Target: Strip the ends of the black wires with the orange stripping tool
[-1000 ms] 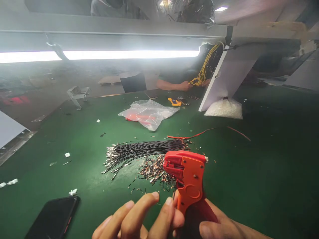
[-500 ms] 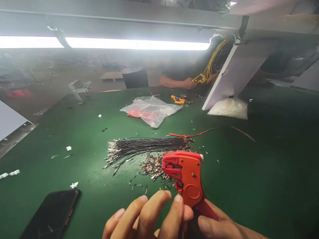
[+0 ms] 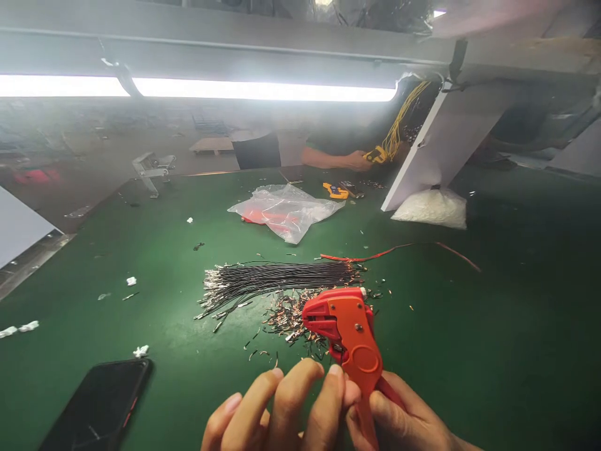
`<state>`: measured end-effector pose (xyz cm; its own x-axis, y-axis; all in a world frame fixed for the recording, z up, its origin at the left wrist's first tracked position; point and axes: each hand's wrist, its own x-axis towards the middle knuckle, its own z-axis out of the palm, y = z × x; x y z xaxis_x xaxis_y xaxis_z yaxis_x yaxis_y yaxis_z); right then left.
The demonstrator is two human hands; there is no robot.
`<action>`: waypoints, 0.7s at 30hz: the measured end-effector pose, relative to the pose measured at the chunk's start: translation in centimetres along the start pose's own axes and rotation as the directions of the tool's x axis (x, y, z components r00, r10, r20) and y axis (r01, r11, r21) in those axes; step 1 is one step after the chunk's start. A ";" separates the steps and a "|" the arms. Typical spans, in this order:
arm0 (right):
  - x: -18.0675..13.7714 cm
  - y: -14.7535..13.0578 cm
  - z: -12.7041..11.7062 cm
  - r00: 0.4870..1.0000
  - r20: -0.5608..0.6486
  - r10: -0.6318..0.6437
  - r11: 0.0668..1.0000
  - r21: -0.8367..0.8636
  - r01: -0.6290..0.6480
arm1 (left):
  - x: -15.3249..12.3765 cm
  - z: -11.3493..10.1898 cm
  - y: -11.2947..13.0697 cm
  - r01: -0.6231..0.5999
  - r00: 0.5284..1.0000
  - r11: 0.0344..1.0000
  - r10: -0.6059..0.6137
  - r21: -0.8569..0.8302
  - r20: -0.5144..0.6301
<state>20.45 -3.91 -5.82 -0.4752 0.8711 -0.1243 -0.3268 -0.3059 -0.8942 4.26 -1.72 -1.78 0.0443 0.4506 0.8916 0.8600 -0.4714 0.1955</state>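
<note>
My right hand [image 3: 406, 410] is closed around the handles of a red and orange wire stripper [image 3: 361, 341], its jaws facing left. Just below those jaws, my left hand [image 3: 286, 407] pinches thumb and index finger together close to the tool's lower notch. A short dark end of black wire [image 3: 343, 358] shows above the fingertips; the rest is hidden by the hand. Beyond the tool lies a bundle of black wires [image 3: 282, 275], with metal ends at the left and bare copper at the right. Loose wire scraps [image 3: 287, 316] are heaped between the bundle and the stripper.
A phone [image 3: 96, 404] lies at the lower left of the green table [image 3: 493, 351]. Farther back are a clear plastic bag [image 3: 293, 210], a red wire [image 3: 375, 255], a yellow tool [image 3: 334, 190] and a filled bag [image 3: 432, 208]. A co-worker's arm [image 3: 331, 160] is across the table.
The wire stripper's head has tilted and shifted slightly left, with its handles moved in my right hand. My left hand has moved slightly right, still pinched near the tool.
</note>
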 end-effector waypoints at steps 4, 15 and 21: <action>-0.4 -0.4 0.0 0.999 -0.022 -0.044 0.999 -0.001 0.044 | 1.5 0.6 -1.2 -0.151 0.983 0.988 0.148 -0.018 -0.113; 0.0 -1.5 0.4 0.999 0.006 -0.045 0.987 0.157 0.043 | 1.9 0.6 0.1 0.280 0.959 0.909 -0.252 -0.309 0.126; -0.6 -3.7 0.8 0.997 0.058 0.046 0.944 0.323 -0.063 | 2.9 0.8 -2.2 0.617 0.772 0.597 -0.585 -0.513 0.248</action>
<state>21.28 -3.56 -2.07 -0.5360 0.8324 -0.1409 -0.5430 -0.4677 -0.6975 2.95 1.25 0.06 -0.3426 0.8117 0.4731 0.2799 -0.3926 0.8761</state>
